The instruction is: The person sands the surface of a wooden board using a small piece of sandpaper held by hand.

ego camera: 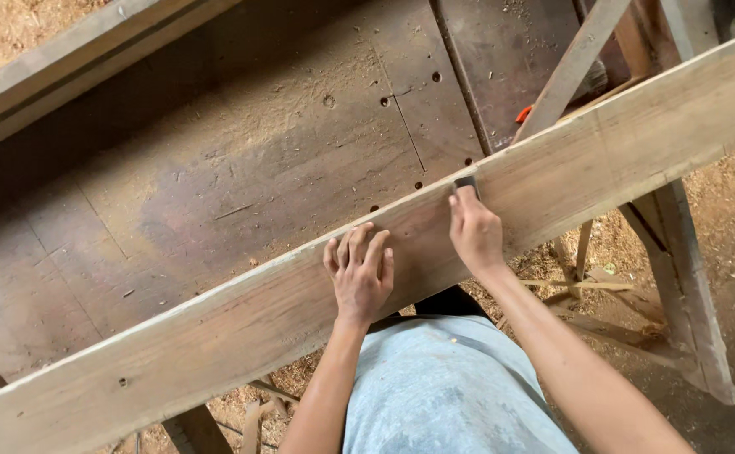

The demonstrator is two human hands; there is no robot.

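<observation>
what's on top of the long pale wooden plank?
On the long pale wooden plank: left hand flat, right hand pressing a small dark tool at the far edge. The hands cover the wood beneath; most of the tool is hidden.

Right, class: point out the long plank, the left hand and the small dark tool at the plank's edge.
long plank (216, 336): head view, its broad top face.
left hand (360, 273): head view, back of the hand, flat on the plank.
small dark tool (466, 182): head view, tip beyond the right hand (474, 231).

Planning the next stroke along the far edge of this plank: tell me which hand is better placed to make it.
Right, probably. The right hand already holds a small dark tool against the far edge of the plank. The left hand lies flat on the plank's face, empty, better suited to steadying it.
</observation>
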